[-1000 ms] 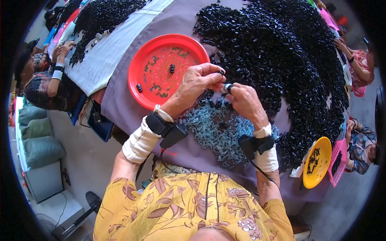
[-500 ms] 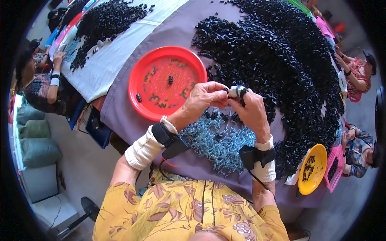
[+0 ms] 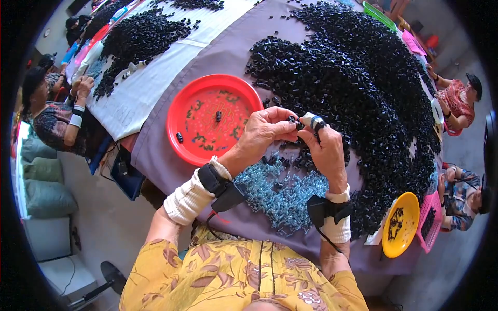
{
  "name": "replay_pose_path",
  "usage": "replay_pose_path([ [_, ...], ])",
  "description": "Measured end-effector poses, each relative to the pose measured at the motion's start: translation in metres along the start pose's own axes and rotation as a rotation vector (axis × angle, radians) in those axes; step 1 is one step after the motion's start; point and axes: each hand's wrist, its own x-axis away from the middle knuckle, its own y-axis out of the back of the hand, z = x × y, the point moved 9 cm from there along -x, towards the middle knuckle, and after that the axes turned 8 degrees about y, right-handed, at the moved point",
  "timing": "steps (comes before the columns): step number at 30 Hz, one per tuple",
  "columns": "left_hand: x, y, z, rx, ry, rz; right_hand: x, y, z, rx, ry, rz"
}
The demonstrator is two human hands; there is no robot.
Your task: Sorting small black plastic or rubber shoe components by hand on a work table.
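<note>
Between the fingertips of both hands is a small black plastic piece (image 3: 296,122). My left hand (image 3: 264,130) pinches it from the left with thumb and forefinger. My right hand (image 3: 326,147) meets it from the right, its fingers bent and closed; a white finger wrap (image 3: 313,120) with a dark band covers one fingertip. What exactly the right fingers grip is hidden. Below the hands lies a heap of tiny pale-blue, spring-like pieces (image 3: 282,192). To the left, a red plate (image 3: 175,122) holds two black pieces, one of them in its middle (image 3: 218,116).
A large pile of black plastic pieces (image 3: 358,88) spreads over the purple cloth (image 3: 155,140). At right stand a yellow plate (image 3: 410,207) with dark bits and a pink basket (image 3: 434,230). Other people work at the left (image 3: 62,122) and right (image 3: 456,98) table edges.
The view has shifted slightly, so the table sits lower. Both hands stay together at the black piece, which now shows more plainly between the fingertips.
</note>
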Motion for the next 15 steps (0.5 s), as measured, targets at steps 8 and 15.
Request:
replay_pose_path([
  [8, -0.001, 0.005, 0.004, -0.066, 0.039, -0.035, -0.004, -0.006, 0.022, 0.321, 0.234, 0.052],
  [15, 0.001, 0.001, -0.004, -0.175, -0.007, -0.067, -0.006, 0.013, 0.019, 0.204, 0.136, -0.067],
])
